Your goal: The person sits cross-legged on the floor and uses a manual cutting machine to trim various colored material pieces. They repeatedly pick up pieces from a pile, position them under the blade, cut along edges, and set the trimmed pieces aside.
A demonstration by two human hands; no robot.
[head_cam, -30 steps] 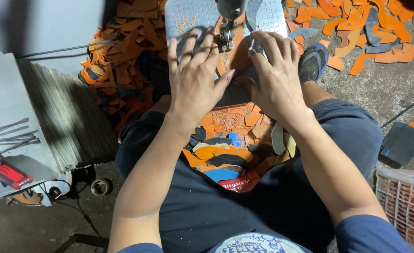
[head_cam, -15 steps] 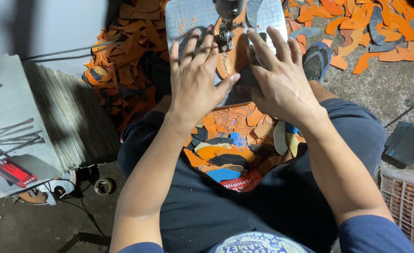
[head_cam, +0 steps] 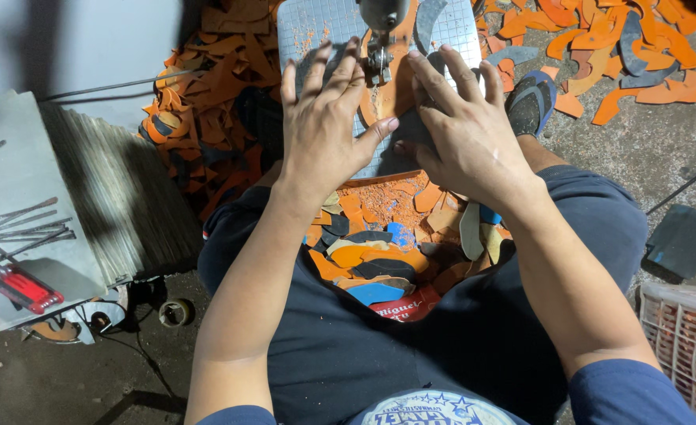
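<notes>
The left hand (head_cam: 324,126) and right hand (head_cam: 462,130) cover most of the orange sheet (head_cam: 399,86) on the counter (head_cam: 305,27). The machine head (head_cam: 383,12) and white basket (head_cam: 686,338) run off frame.

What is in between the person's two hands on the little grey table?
Between the left hand and right hand, the head view shows an orange sheet under the machine's metal needle part.

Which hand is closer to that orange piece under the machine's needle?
Right hand: its fingertips already press on the orange piece beside the needle. The left hand lies flat on the metal plate.
</notes>
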